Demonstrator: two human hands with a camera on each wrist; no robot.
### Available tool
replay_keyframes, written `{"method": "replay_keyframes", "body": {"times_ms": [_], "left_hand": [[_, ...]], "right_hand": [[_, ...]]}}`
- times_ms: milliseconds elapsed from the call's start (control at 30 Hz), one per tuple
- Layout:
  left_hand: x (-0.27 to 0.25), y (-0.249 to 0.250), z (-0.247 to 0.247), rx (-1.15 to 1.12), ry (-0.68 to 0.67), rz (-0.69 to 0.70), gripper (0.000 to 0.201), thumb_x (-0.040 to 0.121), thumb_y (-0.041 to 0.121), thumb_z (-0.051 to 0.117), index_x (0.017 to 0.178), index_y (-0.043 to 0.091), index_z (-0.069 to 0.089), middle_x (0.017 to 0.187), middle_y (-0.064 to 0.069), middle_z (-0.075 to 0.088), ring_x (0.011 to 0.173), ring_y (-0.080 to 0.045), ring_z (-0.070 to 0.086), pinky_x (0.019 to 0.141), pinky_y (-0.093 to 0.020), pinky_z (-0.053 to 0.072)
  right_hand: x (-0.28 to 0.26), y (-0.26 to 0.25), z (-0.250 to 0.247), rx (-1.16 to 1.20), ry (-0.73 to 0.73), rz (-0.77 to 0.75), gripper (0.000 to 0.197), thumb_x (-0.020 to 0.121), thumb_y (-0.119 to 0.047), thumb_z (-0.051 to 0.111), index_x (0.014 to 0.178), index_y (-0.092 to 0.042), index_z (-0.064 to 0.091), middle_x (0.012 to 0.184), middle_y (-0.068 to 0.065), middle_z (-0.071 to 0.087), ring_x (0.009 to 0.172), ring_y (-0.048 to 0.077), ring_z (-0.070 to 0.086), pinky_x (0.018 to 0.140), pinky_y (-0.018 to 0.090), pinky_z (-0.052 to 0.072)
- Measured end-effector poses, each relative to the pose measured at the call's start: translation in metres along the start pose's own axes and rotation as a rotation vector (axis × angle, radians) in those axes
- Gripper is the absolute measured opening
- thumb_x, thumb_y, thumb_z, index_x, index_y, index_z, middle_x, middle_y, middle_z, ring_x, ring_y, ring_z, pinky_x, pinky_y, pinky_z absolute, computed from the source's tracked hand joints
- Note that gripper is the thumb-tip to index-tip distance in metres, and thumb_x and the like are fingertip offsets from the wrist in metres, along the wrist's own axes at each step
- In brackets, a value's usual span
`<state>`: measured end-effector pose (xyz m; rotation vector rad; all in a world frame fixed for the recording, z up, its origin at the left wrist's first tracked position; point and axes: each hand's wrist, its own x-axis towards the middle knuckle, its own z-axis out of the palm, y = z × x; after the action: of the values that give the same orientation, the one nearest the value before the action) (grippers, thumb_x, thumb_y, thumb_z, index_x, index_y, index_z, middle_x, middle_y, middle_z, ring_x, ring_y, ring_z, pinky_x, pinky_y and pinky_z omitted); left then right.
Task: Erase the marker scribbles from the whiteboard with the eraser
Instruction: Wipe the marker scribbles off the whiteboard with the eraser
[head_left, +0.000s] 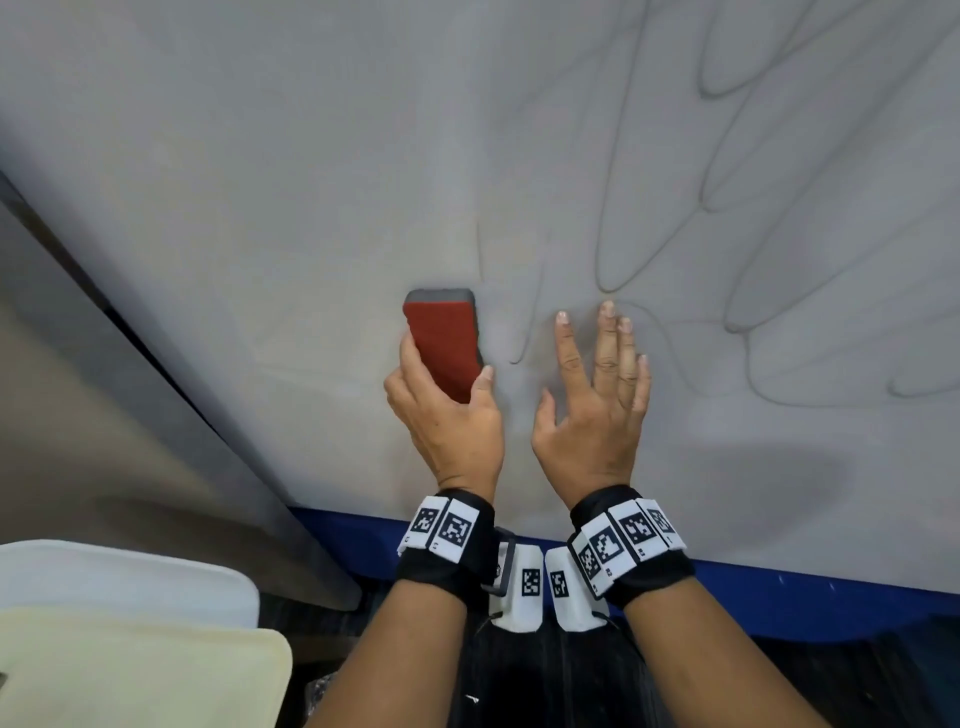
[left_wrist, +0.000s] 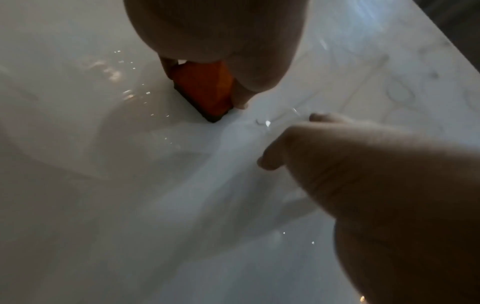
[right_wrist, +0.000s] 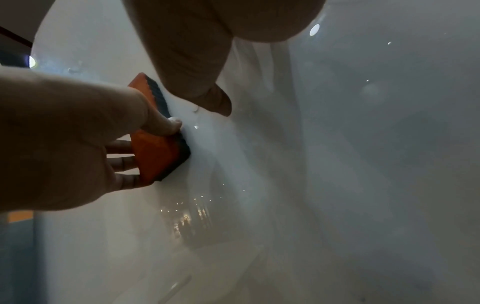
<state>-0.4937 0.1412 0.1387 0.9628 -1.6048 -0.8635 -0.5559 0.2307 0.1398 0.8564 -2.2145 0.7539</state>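
Head view is showing the left hand (head_left: 447, 415) gripping the red eraser (head_left: 444, 340), long axis pointing up the whiteboard (head_left: 260, 182); the scribbles (head_left: 727, 234) are lying to its right, beyond the flat, empty right hand (head_left: 592, 405).

A red eraser (head_left: 442, 343) with a dark grey felt edge sits at centre frame against a pale grey-white whiteboard (head_left: 260, 182), where faint grey looping marker scribbles (head_left: 727, 208) fill the upper right. A blue frame strip (head_left: 779, 592) runs along the board's lower edge. Black wristbands (head_left: 631, 551) carry white tags printed with black-and-white square codes. A cream-coloured panel (head_left: 140, 680) lies at lower left.
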Motion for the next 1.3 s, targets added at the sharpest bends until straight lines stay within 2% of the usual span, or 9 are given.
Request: {"method": "replay_keyframes", "body": {"times_ms": [67,267,500,667,733,833,967,1133,1300], "left_hand": [[-0.002,0.005,0.001,0.013,0.037,0.011,0.091,0.076,0.016,0.081,0.151,0.02,0.03,0.115,0.004,0.036,0.112,-0.02,0.044,0.093,-0.039,0.051],[-0.013,0.007,0.004,0.164,-0.11,0.297,0.083,0.071,0.012,0.082,0.145,0.02,0.044,0.108,-0.005,0.046,0.102,-0.023,0.044,0.078,-0.034,0.05],[-0.009,0.002,-0.005,0.238,-0.146,0.467,0.085,0.066,-0.014,0.06,0.14,0.027,0.052,0.12,-0.006,0.047,0.115,-0.027,0.043,0.094,-0.048,0.049],[0.002,0.009,-0.013,0.266,-0.225,0.611,0.064,0.077,-0.002,0.046,0.135,0.023,0.059,0.125,-0.009,0.048,0.119,-0.03,0.042,0.098,-0.051,0.045],[0.004,0.011,-0.018,0.237,-0.255,0.605,0.061,0.079,0.002,0.044,0.137,0.019,0.056,0.127,-0.01,0.048,0.122,-0.03,0.042,0.099,-0.051,0.046],[0.01,0.009,-0.028,0.222,-0.255,0.51,0.082,0.077,-0.005,0.063,0.15,0.02,0.034,0.145,-0.011,0.031,0.135,-0.028,0.034,0.104,-0.047,0.047],[0.035,0.006,-0.04,0.32,-0.217,0.447,0.11,0.073,0.015,0.084,0.156,0.024,0.011,0.16,-0.011,0.004,0.149,-0.032,0.011,0.114,-0.056,0.031],[0.065,0.004,-0.046,0.389,-0.191,0.467,0.114,0.07,0.037,0.086,0.157,0.023,0.013,0.161,-0.017,-0.001,0.149,-0.036,0.004,0.116,-0.059,0.023],[0.064,0.002,-0.043,0.393,-0.218,0.491,0.108,0.074,0.038,0.083,0.157,0.022,0.016,0.161,-0.02,-0.002,0.149,-0.037,-0.002,0.116,-0.063,0.019]], "right_hand": [[-0.001,0.001,0.0,0.008,-0.002,0.0,0.088,0.078,-0.014,0.07,0.154,-0.027,0.029,0.164,0.007,0.012,0.152,0.02,0.004,0.121,0.051,0.015],[0.0,0.001,0.001,0.064,-0.006,0.008,0.09,0.075,-0.004,0.066,0.154,-0.026,0.028,0.164,0.006,0.012,0.152,0.02,0.004,0.122,0.05,0.013],[0.0,0.0,-0.007,0.221,-0.006,0.048,0.092,0.077,-0.012,0.076,0.152,-0.019,0.023,0.162,0.008,0.018,0.152,0.019,0.006,0.122,0.048,0.013],[-0.001,-0.015,-0.005,0.256,0.054,0.014,0.072,0.071,-0.006,0.079,0.137,-0.018,0.052,0.152,0.012,0.035,0.144,0.03,0.029,0.11,0.059,0.032],[-0.002,-0.019,-0.001,0.245,0.082,0.003,0.063,0.07,-0.007,0.08,0.13,-0.015,0.059,0.146,0.011,0.043,0.139,0.029,0.035,0.109,0.056,0.033],[-0.001,-0.022,0.005,0.245,0.129,0.026,0.061,0.07,-0.014,0.084,0.124,-0.016,0.058,0.139,0.006,0.045,0.132,0.027,0.041,0.107,0.05,0.035],[-0.002,-0.019,0.008,0.24,0.211,0.105,0.055,0.068,-0.028,0.087,0.116,-0.012,0.064,0.124,0.002,0.049,0.116,0.026,0.048,0.099,0.043,0.039],[-0.002,-0.026,0.013,0.311,0.273,0.315,0.061,0.067,-0.037,0.083,0.113,-0.005,0.059,0.111,0.012,0.056,0.101,0.026,0.052,0.087,0.045,0.049],[-0.003,-0.048,0.022,0.272,0.245,0.274,0.062,0.068,-0.027,0.082,0.122,-0.016,0.055,0.111,0.013,0.055,0.097,0.026,0.049,0.085,0.04,0.045]]}}
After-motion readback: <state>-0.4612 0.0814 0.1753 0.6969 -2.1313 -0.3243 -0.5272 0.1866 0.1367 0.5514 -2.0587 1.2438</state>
